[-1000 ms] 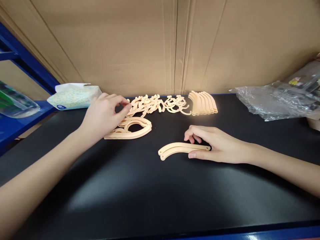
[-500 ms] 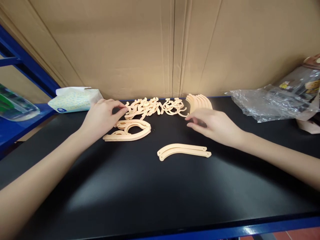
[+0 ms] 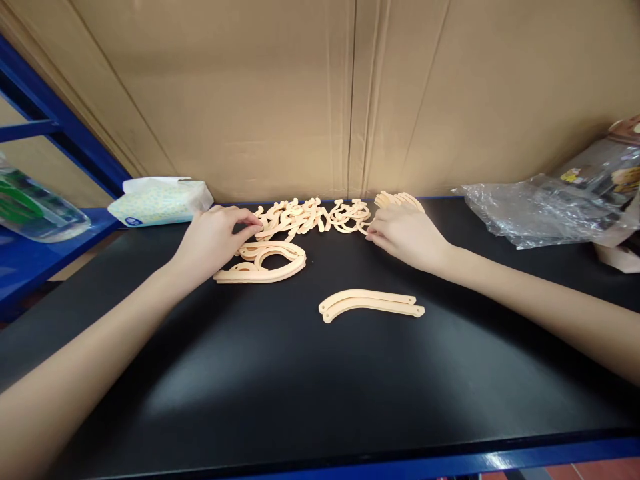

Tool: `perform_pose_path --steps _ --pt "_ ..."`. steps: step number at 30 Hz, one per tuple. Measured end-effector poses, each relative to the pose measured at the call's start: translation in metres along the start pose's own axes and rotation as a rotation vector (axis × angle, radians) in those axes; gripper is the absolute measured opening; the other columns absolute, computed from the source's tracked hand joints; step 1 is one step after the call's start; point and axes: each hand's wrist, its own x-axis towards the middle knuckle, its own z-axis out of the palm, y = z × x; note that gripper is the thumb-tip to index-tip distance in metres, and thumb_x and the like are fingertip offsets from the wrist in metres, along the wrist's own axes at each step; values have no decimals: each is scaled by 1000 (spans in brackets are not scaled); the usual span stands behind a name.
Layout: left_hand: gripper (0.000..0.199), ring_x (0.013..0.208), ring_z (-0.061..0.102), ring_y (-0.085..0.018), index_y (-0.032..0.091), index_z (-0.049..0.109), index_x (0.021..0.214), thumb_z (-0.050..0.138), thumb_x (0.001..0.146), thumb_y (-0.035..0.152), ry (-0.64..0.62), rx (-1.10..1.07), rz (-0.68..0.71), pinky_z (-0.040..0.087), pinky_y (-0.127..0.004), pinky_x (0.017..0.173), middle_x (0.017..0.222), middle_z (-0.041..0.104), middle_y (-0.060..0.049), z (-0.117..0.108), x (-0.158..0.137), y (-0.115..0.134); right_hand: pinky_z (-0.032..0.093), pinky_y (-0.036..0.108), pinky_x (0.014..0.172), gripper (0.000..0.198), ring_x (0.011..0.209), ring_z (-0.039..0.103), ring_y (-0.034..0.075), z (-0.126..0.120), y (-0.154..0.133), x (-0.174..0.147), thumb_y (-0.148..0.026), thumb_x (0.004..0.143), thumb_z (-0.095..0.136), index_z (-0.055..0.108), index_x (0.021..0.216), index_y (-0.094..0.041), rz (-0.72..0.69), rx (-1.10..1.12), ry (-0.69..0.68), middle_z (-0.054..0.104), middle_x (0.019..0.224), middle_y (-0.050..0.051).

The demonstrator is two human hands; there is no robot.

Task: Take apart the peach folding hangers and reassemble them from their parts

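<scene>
My left hand (image 3: 213,233) is at the left end of a pile of small peach plastic pieces (image 3: 295,217), thumb and fingertips pinched on one of them. Just below it lie folded peach plastic hangers (image 3: 280,270), partly behind the hand. My right hand (image 3: 410,233) reaches to a group of peach hooks (image 3: 345,217), its fingertips closed at the rightmost hook. Behind that hand, a row of curved hanger arms (image 3: 407,200) is partly covered. Nearer me, two curved hanger arms (image 3: 373,301) lie side by side, with holes at their ends.
The black tabletop (image 3: 280,393) has a blue frame edge. A tissue pack (image 3: 160,200) sits at the back left, near a clear bottle (image 3: 40,207) on a blue shelf. Crumpled clear plastic bags (image 3: 520,207) lie at the back right. Cardboard (image 3: 250,100) stands behind.
My right hand has moved slightly left and its fingers have closed in at the hook. My left hand stays at the pile's left end. The view has shifted a little.
</scene>
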Motion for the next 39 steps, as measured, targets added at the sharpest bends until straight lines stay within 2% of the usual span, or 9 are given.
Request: perform_pose_path --steps 4,9,17,20,24,28,33,36,39 --pt "31 91 62 -26 20 67 88 43 87 41 -7 0 1 44 -38 79 99 71 -7 2 0 -1 35 35 77 24 89 58 23 -5 2 6 -24 93 49 70 83 -16 27 20 27 70 86 7" --pt "31 93 61 -27 20 67 89 43 87 41 5 5 3 44 -38 81 100 71 -6 4 0 -2 36 33 70 23 83 60 21 -14 12 10 -27 92 52 70 79 -19 161 136 67 70 82 4" --pt "33 91 60 -25 20 67 90 42 89 42 4 21 2 44 -36 82 99 71 -6 2 -1 -1 38 33 70 23 80 62 22 -30 24 15 -24 90 50 69 79 -18 225 165 174 69 81 6" --pt "35 91 60 -25 19 67 91 41 89 43 -10 16 -3 44 -36 81 100 71 -7 0 -1 1 37 32 62 26 73 60 21 -37 24 15 -29 91 48 68 79 -17 281 202 184 68 79 8" --pt "34 92 60 -25 21 67 91 41 90 43 -22 9 -13 44 -37 81 101 71 -6 -1 -1 2 34 30 54 30 55 52 16 -48 19 10 -40 89 51 65 76 -18 438 344 207 62 62 4" --pt "33 92 60 -25 20 67 91 42 90 41 -17 9 -10 44 -37 82 100 71 -6 -2 -1 3 33 27 50 29 48 43 10 -54 9 0 -39 86 56 61 66 -18 545 741 106 57 56 1" --pt "34 94 60 -26 19 67 92 41 90 41 -23 4 -4 44 -38 84 102 70 -7 -1 -1 4 40 26 58 33 60 50 11 -48 -4 -14 -45 80 64 60 64 -17 521 1193 -46 57 62 1" --pt "34 94 60 -26 20 66 92 41 89 43 -26 6 2 43 -38 85 102 70 -7 1 -1 3 42 26 60 31 62 53 12 -43 -7 -24 -48 77 66 63 76 -17 440 1229 -123 59 67 0" --pt "34 94 60 -26 22 66 91 41 89 44 -30 14 2 43 -38 84 102 70 -6 1 -1 2 43 27 62 27 64 57 13 -41 -9 -34 -45 81 62 63 80 -19 329 1102 -173 63 71 0"
